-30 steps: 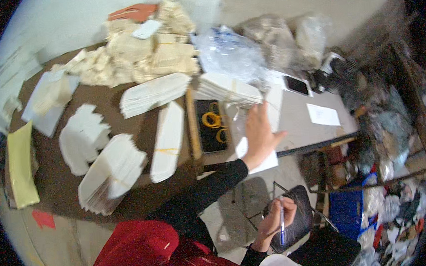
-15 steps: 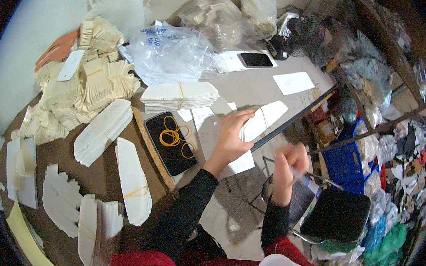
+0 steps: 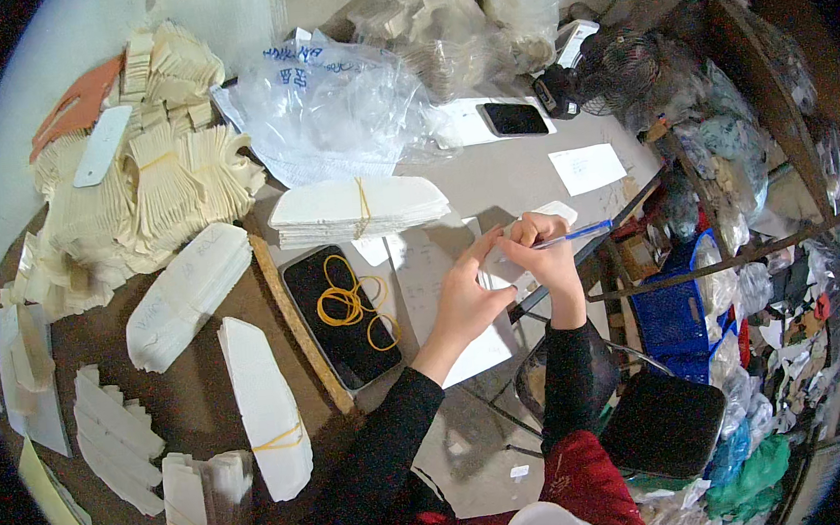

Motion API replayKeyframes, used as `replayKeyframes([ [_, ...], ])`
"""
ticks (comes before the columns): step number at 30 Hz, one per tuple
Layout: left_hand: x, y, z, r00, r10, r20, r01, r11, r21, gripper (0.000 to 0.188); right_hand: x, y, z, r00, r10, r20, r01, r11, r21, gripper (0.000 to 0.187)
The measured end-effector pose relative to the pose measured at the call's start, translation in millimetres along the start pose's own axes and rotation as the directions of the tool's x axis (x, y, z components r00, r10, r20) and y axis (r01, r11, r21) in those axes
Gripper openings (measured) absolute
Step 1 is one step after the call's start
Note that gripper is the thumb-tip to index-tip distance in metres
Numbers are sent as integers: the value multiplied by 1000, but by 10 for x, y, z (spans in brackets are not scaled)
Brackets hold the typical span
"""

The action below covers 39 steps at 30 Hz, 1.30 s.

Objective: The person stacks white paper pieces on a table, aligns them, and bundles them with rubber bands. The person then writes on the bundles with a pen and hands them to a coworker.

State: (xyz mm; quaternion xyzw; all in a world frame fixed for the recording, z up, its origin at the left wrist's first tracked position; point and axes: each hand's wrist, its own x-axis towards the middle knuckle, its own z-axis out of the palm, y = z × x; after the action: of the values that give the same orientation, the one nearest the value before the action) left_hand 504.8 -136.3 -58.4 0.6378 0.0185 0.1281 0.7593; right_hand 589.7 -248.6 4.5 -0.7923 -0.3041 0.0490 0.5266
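Observation:
My left hand (image 3: 465, 306) grips the near end of a bundle of white cut paper pieces (image 3: 559, 211), thumb along one side and fingers over the top. My right hand (image 3: 550, 260) is closed over the same bundle, its fingertips touching my left fingers. A pen with a blue cap (image 3: 587, 231) sticks out of my right hand to the right. The two hands hide most of the bundle. Left of them lies a dark tablet-like slab (image 3: 358, 358) with loose yellow rubber bands (image 3: 341, 306) on it. Behind it rests a banded stack of white pieces (image 3: 357, 208).
More white bundles (image 3: 266, 413) lie on the brown board at left, below piled cream pieces (image 3: 166, 174). Clear plastic bags (image 3: 328, 102), a phone (image 3: 514, 118) and a small fan (image 3: 617, 69) stand at the back. A black chair (image 3: 665, 426) and blue crate (image 3: 675, 307) are at right.
My right hand has moved up and left from beside the table onto the bundle, and the pen now shows clearly in it. My left hand still holds the bundle; the view has shifted slightly.

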Motion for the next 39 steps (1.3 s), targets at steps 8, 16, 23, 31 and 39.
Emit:
replayKeyframes([
  [8, 15, 28, 14, 995, 92, -33, -90, 995, 47, 70, -2, 30, -37, 997, 65, -48, -55, 981, 187, 42],
  [16, 9, 33, -3, 998, 58, -12, -58, 998, 12, 68, -9, 8, -55, 998, -36, -43, 34, 998, -48, 37],
  [23, 26, 34, 3, 997, 78, -24, -78, 997, 8, 68, -32, 5, -6, 978, 116, -173, -102, 991, 87, 37],
  [31, 23, 32, 2, 1000, 30, -5, -30, 999, -34, 70, -47, -16, -12, 994, 82, -78, -74, 992, 99, 40],
  [39, 32, 31, -1, 998, 54, -11, -54, 999, -4, 70, -24, 26, -27, 981, 89, -170, -82, 996, 47, 38],
])
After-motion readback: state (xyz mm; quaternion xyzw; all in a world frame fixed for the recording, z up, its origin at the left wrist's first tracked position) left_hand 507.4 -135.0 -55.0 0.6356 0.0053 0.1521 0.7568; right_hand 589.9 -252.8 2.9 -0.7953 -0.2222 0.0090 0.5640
